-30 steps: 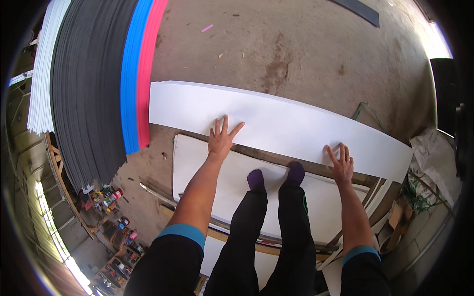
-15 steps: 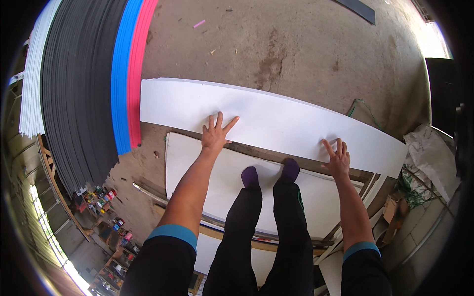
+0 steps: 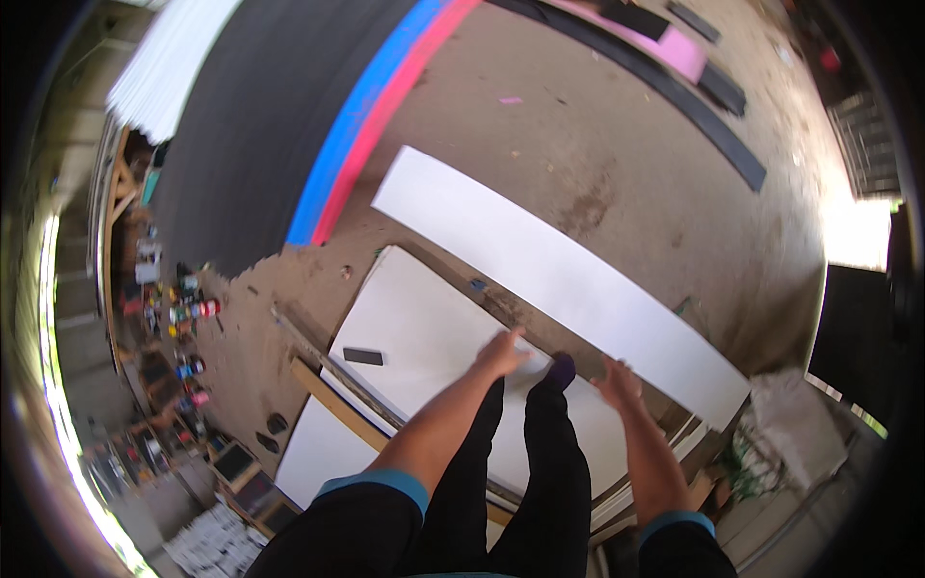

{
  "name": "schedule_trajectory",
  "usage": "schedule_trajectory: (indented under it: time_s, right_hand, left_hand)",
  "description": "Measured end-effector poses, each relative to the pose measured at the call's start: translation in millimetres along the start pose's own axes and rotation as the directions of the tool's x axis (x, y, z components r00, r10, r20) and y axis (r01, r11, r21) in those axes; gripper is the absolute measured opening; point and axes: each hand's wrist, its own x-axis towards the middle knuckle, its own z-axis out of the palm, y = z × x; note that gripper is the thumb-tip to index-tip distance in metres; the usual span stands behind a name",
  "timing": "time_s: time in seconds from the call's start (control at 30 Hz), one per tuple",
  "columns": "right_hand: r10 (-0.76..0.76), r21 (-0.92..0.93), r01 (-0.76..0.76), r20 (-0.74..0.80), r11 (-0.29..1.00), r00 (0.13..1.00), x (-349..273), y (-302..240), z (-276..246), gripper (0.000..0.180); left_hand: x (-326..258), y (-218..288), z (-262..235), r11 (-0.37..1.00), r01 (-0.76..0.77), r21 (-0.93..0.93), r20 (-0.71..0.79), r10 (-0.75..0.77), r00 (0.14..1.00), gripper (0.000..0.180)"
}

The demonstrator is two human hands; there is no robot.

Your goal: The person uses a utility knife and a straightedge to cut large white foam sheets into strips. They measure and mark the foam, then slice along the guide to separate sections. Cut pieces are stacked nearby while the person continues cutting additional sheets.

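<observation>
Plainly, a long white panel (image 3: 559, 279) is seen laid slantwise across the middle of the frame, one end pointed to the upper left and the other to the lower right. Its lower edge is neared by the fingertips of the right hand (image 3: 620, 383), right of centre; whether contact is made cannot be told. The fingers of that hand are slightly bent and parted, with the thumb held away from them, and nothing is seen gripped. The left hand (image 3: 501, 353) is held near the centre of the frame, just below the panel and over a wide white board (image 3: 414, 318); it is blurred, so whether its fingers are spread or pressed together cannot be told.

Between the hands, a foot in a dark purple sock (image 3: 562, 372) is shown. On the board, left of the left hand, a small dark rectangular object (image 3: 363, 356) is placed. The upper left of the frame is filled by white sheets (image 3: 173, 72), black sheets (image 3: 279, 125), blue sheets (image 3: 356, 111) and pinkish-red sheets (image 3: 390, 111), ranged from left to right. At the upper right, a long black strip (image 3: 674, 87) is stretched across the brown floor (image 3: 540, 125). At the lower right, a pale sack (image 3: 795, 424) is crumpled beside the panel's end.
</observation>
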Motion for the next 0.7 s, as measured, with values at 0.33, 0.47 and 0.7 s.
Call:
schedule_trajectory:
  time_s: [0.33, 0.47, 0.7]
  right_hand:
    - [-0.552, -0.288, 0.575, 0.164, 0.766, 0.817, -192, -145, -33, 0.063]
    - [-0.714, -0.36, 0.725, 0.191, 0.588, 0.674, -239, -181, -40, 0.058]
    - [-0.732, -0.532, 0.751, 0.316, 0.39, 0.604, -336, -290, 2, 0.052]
  left_hand:
    - [-341, -47, 16, 0.936, 0.099, -0.337, -0.205, -0.176, 0.963, 0.056]
    - [-421, -84, 53, 0.919, 0.147, -0.365, -0.285, -0.261, 0.922, 0.056]
    - [-562, -99, 98, 0.819, 0.102, -0.564, -0.399, -0.378, 0.835, 0.057]
